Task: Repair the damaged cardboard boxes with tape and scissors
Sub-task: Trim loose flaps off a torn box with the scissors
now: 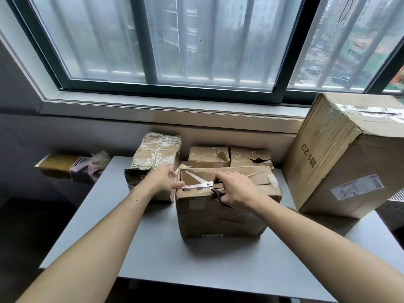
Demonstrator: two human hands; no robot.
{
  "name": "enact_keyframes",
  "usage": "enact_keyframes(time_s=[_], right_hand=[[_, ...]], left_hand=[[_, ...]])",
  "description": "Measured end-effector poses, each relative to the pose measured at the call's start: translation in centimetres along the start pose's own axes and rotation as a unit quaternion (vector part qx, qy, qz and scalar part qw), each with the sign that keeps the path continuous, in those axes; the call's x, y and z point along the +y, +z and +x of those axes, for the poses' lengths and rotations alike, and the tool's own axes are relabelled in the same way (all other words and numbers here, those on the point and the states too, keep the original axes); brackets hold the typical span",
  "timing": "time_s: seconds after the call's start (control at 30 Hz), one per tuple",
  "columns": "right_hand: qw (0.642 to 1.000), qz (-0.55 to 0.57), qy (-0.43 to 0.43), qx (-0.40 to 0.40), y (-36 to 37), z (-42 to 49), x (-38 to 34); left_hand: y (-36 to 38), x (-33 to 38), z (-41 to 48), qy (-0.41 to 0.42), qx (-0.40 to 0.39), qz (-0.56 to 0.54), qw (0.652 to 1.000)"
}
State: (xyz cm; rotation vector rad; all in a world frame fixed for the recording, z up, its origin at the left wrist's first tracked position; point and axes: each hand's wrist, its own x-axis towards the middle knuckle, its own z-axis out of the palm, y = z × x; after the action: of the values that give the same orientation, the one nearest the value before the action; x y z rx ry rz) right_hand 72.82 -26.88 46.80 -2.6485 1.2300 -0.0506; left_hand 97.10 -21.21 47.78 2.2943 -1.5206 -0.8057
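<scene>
A worn cardboard box [218, 215] stands in the middle of the grey table [153, 259], its top flaps partly open. My right hand [235, 189] grips the dark handles of a pair of scissors [200, 185], whose blades are spread over the box's top left edge. My left hand [165, 179] pinches something at the box's left top corner, near the blade tips; it looks like a strip of tape, but I cannot tell for sure. No tape roll shows.
A crumpled, tape-wrapped box [153, 158] lies behind my left hand. Two torn small boxes [209, 156] [251, 158] sit at the back by the wall. A large taped carton [341, 154] stands at the right. A window sill [175, 112] runs behind.
</scene>
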Motion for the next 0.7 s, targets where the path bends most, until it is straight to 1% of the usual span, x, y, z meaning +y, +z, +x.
enact_keyframes(time_s=[0.13, 0.2, 0.27, 0.33, 0.37, 0.43, 0.5, 0.6, 0.7], right_hand=[[0.998, -0.045, 0.045, 0.029, -1.3, -0.4, 2.0], [0.997, -0.051, 0.052, 0.027, -1.9, -0.5, 2.7], [0.999, -0.011, 0.053, 0.006, -2.5, -0.8, 2.7], [0.995, 0.077, 0.064, -0.006, -3.0, -1.3, 2.1], [0.988, 0.138, 0.074, -0.011, -3.3, -1.6, 1.7], [0.956, 0.278, 0.091, -0.039, -3.9, -2.0, 0.6], [0.916, 0.382, 0.099, -0.079, -4.0, -2.5, -0.4], [0.870, 0.460, 0.111, -0.139, -4.1, -3.3, -1.2], [0.809, 0.547, 0.129, -0.174, -4.5, -3.9, -2.2]], left_hand=[[1.7, 1.0, -1.0, 0.003, -0.003, -0.097, 0.995], [2.9, 1.7, -0.9, 0.002, 0.002, -0.129, 0.992], [3.9, 2.2, -0.8, 0.000, 0.008, -0.154, 0.988], [4.6, 2.8, -0.9, 0.002, -0.016, -0.226, 0.974], [4.9, 3.0, -1.0, -0.001, -0.038, -0.263, 0.964], [5.2, 3.1, -1.1, -0.019, -0.064, -0.302, 0.951], [5.0, 3.0, -1.1, -0.047, -0.081, -0.329, 0.940], [4.2, 2.8, -1.6, -0.080, -0.084, -0.355, 0.928], [3.8, 2.2, -2.0, -0.068, -0.090, -0.336, 0.935]])
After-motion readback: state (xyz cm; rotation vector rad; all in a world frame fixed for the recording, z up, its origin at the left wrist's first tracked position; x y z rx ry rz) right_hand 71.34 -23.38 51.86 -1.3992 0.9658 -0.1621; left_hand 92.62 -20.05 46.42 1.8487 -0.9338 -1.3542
